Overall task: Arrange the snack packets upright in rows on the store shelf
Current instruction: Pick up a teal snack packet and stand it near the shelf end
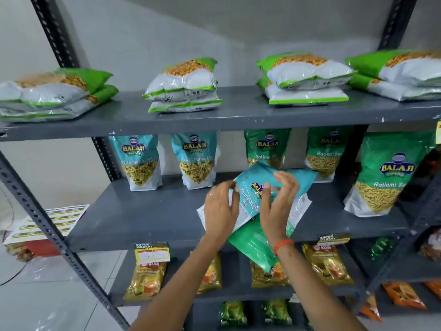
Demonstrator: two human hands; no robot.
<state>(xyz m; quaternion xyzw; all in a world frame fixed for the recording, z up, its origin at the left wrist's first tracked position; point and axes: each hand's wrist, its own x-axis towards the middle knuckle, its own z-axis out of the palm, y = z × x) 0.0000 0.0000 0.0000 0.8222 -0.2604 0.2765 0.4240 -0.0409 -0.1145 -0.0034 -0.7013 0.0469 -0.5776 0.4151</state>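
On the grey middle shelf (148,218) a pile of packets lies flat near the front edge. Both hands are on its top one, a teal Khatta Mitha Mix packet (253,185): my left hand (220,211) grips its left edge, my right hand (276,206) curls over its middle. Beneath it lies a green packet (253,244) overhanging the shelf edge. At the back two teal packets (140,161) (196,158) stand upright, with two green Ratlami Sev packets (267,146) (327,154) to their right. A larger green packet (386,173) stands at the right.
The top shelf (238,115) holds several stacks of flat white-and-green packets (183,84). Lower shelves carry yellow packets (148,278) and orange ones (403,295). Slotted steel uprights (55,32) frame the rack. A sheet of labels (47,223) lies on the floor at left.
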